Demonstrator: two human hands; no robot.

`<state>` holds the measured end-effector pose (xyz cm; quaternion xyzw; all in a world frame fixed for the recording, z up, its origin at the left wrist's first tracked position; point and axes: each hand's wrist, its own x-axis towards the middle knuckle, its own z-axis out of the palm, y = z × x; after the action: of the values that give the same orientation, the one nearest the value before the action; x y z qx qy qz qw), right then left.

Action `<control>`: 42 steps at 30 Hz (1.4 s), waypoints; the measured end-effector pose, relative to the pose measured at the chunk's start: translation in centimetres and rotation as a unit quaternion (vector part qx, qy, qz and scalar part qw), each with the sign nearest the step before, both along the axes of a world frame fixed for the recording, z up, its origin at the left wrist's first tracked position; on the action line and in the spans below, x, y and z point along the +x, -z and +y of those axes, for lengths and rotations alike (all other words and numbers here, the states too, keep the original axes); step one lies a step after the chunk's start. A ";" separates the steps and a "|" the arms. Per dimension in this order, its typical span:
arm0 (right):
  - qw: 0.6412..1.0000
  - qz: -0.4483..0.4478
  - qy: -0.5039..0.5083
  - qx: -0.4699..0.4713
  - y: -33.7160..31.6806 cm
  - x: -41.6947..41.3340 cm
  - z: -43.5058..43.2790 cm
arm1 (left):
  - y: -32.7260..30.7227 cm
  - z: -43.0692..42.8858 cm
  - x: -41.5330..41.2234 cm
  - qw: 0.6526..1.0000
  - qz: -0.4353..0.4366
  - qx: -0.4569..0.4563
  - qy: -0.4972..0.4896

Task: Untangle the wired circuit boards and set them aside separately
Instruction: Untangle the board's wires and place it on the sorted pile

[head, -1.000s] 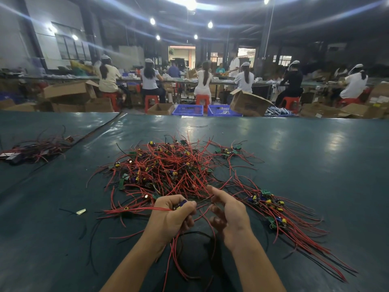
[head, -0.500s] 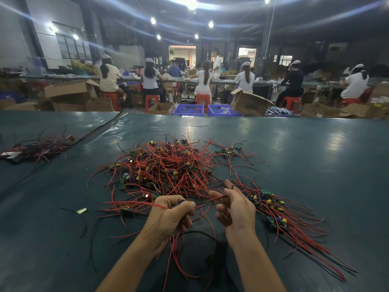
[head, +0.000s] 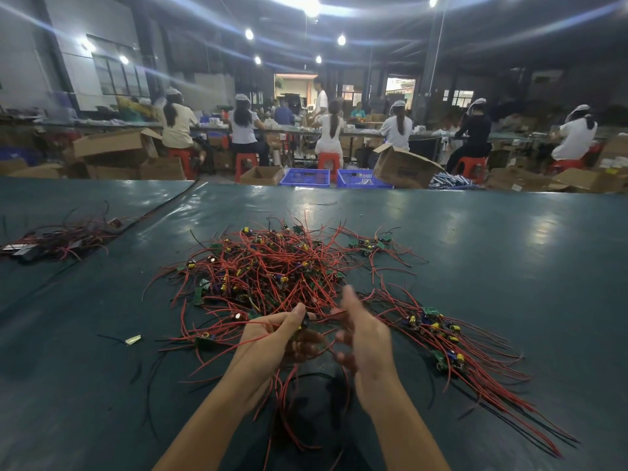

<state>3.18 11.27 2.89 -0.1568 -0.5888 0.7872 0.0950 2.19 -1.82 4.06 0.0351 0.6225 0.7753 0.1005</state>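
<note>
A big tangled heap of small circuit boards with red and black wires point(head: 265, 270) lies on the dark green table point(head: 509, 253). My left hand point(head: 275, 338) grips one board with its wires at the heap's near edge. My right hand point(head: 363, 334) is just right of it, blurred, its fingers stretched up and touching red wires that run between both hands. A row of separated wired boards point(head: 438, 338) lies fanned out to the right, wires trailing toward the near right. Loose wires hang down below my hands.
A second, darker bundle of wired boards point(head: 57, 239) lies at the far left of the table. A small scrap of tape point(head: 133, 339) lies left of my hands. Beyond the table's far edge are cardboard boxes point(head: 404, 166), blue crates point(head: 306, 177) and several seated workers.
My right hand has risen and opened its fingers, moving closer to the left hand. The left hand has kept its grip on the board and shifted slightly up.
</note>
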 end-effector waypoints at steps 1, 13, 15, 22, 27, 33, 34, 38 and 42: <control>0.999 -0.009 -0.036 0.029 0.1 0.2 -0.7 | 0.0 0.0 0.0 1.000 0.005 -0.001 -0.005; 0.999 0.044 -0.027 0.011 0.7 0.1 -2.2 | 1.4 -0.5 -0.8 0.982 0.103 -0.131 -0.088; 0.999 0.042 -0.024 0.006 0.8 0.1 -2.2 | 1.3 -0.5 -0.6 0.980 0.123 -0.114 -0.108; 0.998 0.019 -0.050 -0.032 0.9 0.1 -2.4 | 0.6 -0.2 -0.2 0.986 0.110 0.012 -0.122; 0.996 0.031 -0.078 -0.027 0.7 0.4 -2.4 | 0.5 -0.1 -0.1 0.987 0.114 0.009 -0.116; 0.997 0.023 -0.071 -0.035 0.3 0.5 -2.3 | 0.1 -0.4 -0.2 0.987 0.091 0.012 -0.131; 0.997 0.023 -0.070 -0.038 0.2 0.6 -2.2 | 0.1 -0.4 -0.2 0.988 0.079 0.022 -0.131; 0.996 0.020 -0.065 -0.062 0.0 0.6 -2.0 | 0.1 -0.7 -0.5 0.986 0.006 0.124 -0.113; 0.994 0.007 -0.039 -0.101 -0.1 0.4 -1.2 | 0.0 -1.4 -0.8 0.966 -0.065 0.238 -0.083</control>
<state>3.56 10.03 2.96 -0.1374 -0.5112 0.8468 0.0520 1.42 -3.18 4.01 -0.0444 0.4131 0.9073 0.0643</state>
